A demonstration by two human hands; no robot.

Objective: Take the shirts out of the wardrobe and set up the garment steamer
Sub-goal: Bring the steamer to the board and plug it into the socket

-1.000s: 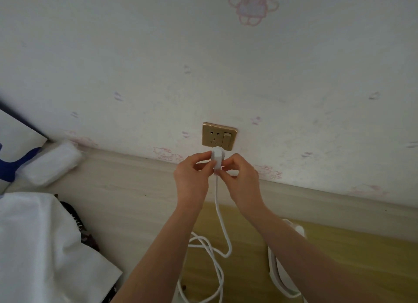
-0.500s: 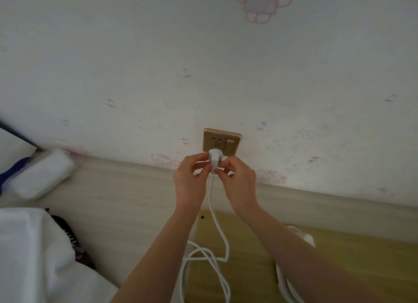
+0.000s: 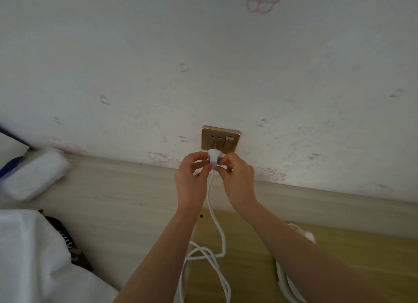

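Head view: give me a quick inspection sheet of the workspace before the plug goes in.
Surface: pale wooden ledge along the wall; yellowish wood top lower right.
Job's things: white plug held at the lower edge of the gold wall socket; whether the pins are seated cannot be told. White appliance, partly hidden behind the right arm.
Clutter: white packet on the ledge; white fabric over a dark item, lower left.
Grips: left hand and right hand both pinch the plug.
Cables: white cord hangs from the plug and loops below.
Surroundings: wallpaper with faint pink cartoon prints.
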